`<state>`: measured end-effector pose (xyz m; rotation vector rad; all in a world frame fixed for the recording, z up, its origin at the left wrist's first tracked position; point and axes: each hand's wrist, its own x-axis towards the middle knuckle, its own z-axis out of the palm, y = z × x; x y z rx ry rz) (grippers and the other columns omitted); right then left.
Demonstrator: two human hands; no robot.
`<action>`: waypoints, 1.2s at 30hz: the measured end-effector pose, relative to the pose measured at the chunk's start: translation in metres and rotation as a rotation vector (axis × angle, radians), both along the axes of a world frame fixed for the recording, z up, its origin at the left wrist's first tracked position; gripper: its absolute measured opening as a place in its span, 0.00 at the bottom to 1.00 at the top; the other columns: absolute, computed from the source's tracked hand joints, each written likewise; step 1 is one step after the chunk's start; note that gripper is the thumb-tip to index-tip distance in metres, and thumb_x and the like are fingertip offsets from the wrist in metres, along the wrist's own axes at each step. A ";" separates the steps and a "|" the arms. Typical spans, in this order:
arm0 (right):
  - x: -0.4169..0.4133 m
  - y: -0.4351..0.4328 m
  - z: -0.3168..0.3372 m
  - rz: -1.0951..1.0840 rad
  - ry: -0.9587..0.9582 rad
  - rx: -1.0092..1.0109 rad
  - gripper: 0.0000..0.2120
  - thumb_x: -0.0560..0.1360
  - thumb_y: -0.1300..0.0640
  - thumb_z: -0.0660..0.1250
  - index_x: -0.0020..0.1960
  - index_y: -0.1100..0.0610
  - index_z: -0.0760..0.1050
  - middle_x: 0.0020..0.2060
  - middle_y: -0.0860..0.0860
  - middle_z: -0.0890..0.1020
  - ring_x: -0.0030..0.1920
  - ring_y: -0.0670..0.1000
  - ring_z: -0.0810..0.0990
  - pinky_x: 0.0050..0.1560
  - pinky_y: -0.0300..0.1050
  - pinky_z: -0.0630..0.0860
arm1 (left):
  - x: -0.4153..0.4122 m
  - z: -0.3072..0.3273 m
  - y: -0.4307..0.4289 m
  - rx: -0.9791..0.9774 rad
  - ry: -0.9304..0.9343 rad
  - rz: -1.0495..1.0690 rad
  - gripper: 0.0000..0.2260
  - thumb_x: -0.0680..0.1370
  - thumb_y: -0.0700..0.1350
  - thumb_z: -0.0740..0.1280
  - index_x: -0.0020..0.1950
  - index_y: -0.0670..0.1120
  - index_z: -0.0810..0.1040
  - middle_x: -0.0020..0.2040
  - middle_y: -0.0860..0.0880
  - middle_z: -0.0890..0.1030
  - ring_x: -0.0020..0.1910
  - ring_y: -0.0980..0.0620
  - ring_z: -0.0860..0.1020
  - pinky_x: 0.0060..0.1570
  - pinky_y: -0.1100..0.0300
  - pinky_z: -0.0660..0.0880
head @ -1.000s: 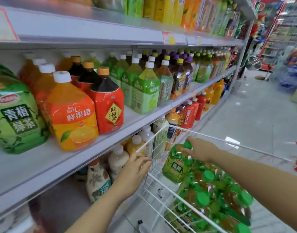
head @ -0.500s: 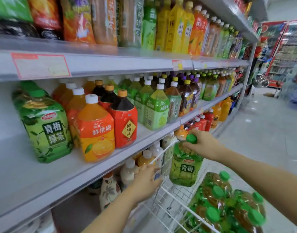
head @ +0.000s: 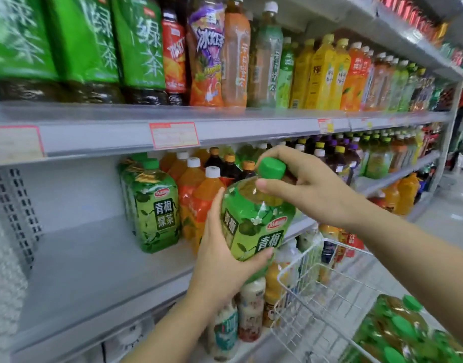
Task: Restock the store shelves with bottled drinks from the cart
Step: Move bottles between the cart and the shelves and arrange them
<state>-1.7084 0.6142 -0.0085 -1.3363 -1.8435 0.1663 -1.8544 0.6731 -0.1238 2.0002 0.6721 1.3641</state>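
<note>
Head view: both hands are clamped on one green tea bottle (head: 254,226), which is held in the air in front of the middle shelf (head: 94,271), touching neither the shelf nor the cart (head: 317,292). The left hand (head: 222,260) cups the bottle's lower body from the left and beneath, with its fingers running up the left side of the label and its thumb laid across the lower front. The right hand (head: 303,187) grips the top: its thumb presses the clear shoulder just below the green cap (head: 272,167), and its fingers curl round the neck behind the cap. The bottle leans a little, cap toward the right.

Behind the held bottle stand orange juice bottles (head: 196,200) with white caps, and just left of those a row of matching green tea bottles (head: 157,213) on the same shelf. Left of that row the shelf surface is bare grey. Below and to the right of the hands is the white wire cart, with more green-capped bottles (head: 398,331) lying in its far right part. The upper shelf (head: 225,132) carries a red-edged price tag (head: 174,134) on its front rail
</note>
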 end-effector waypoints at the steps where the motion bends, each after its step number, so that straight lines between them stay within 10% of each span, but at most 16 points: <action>1: -0.010 0.006 -0.002 0.041 0.002 0.018 0.09 0.73 0.50 0.69 0.49 0.50 0.72 0.35 0.44 0.78 0.35 0.49 0.77 0.37 0.43 0.75 | -0.008 -0.003 0.004 0.014 -0.031 0.032 0.47 0.60 0.61 0.74 0.66 0.75 0.45 0.72 0.58 0.63 0.70 0.60 0.64 0.68 0.51 0.66; 4: -0.030 0.024 -0.006 0.146 0.003 0.075 0.11 0.73 0.49 0.68 0.53 0.50 0.71 0.36 0.60 0.76 0.31 0.53 0.70 0.35 0.45 0.69 | -0.033 -0.008 0.016 0.053 -0.075 0.129 0.46 0.61 0.60 0.74 0.68 0.74 0.47 0.72 0.60 0.62 0.71 0.61 0.63 0.68 0.54 0.65; 9: -0.027 0.061 -0.026 0.163 0.111 0.036 0.19 0.75 0.41 0.59 0.64 0.37 0.60 0.47 0.47 0.76 0.46 0.47 0.76 0.47 0.38 0.70 | -0.073 -0.013 0.037 0.086 -0.043 0.271 0.46 0.60 0.60 0.74 0.67 0.76 0.48 0.69 0.62 0.64 0.69 0.60 0.65 0.67 0.55 0.66; 15: -0.019 0.110 -0.074 -0.111 -0.379 -0.103 0.32 0.74 0.47 0.67 0.73 0.42 0.56 0.74 0.56 0.56 0.75 0.54 0.54 0.71 0.45 0.57 | -0.091 -0.018 0.058 0.040 0.009 0.317 0.46 0.60 0.58 0.76 0.65 0.77 0.47 0.70 0.58 0.66 0.68 0.59 0.66 0.67 0.52 0.68; 23: -0.020 0.123 -0.114 -0.227 -0.564 0.076 0.41 0.68 0.47 0.73 0.72 0.42 0.50 0.74 0.63 0.52 0.74 0.63 0.54 0.69 0.51 0.57 | -0.082 -0.034 0.090 0.006 -0.005 0.333 0.48 0.64 0.52 0.78 0.65 0.77 0.45 0.65 0.71 0.60 0.67 0.65 0.63 0.65 0.64 0.64; 31: -0.021 0.126 -0.121 -0.273 -0.571 0.127 0.42 0.65 0.54 0.76 0.72 0.46 0.58 0.72 0.64 0.57 0.72 0.64 0.60 0.65 0.54 0.66 | -0.084 -0.044 0.111 -0.095 0.138 0.459 0.50 0.66 0.55 0.75 0.76 0.57 0.42 0.69 0.54 0.55 0.68 0.58 0.54 0.68 0.54 0.56; 36: -0.024 0.125 -0.122 -0.264 -0.594 0.108 0.42 0.66 0.59 0.74 0.74 0.48 0.57 0.74 0.65 0.53 0.74 0.64 0.55 0.67 0.52 0.62 | -0.086 -0.041 0.108 -0.182 0.251 0.497 0.52 0.66 0.59 0.73 0.75 0.58 0.37 0.70 0.51 0.56 0.67 0.46 0.66 0.64 0.49 0.67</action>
